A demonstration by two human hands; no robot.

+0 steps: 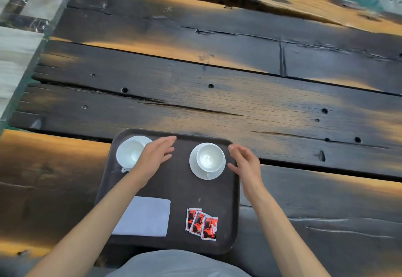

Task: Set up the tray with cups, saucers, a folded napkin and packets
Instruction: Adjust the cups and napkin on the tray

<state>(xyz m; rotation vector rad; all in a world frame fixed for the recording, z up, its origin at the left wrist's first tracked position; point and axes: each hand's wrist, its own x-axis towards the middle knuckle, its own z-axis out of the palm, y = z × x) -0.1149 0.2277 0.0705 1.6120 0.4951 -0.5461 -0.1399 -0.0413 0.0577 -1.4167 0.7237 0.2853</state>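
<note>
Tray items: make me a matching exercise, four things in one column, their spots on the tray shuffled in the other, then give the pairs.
Things:
1. folded napkin
2. packets
3. cup under the left hand
4. cup on the saucer by the right hand

Places on the tray:
A. far right
B. near left
C. far left
D. near right

Pairs: 1-B, 2-D, 3-C, 4-A
</note>
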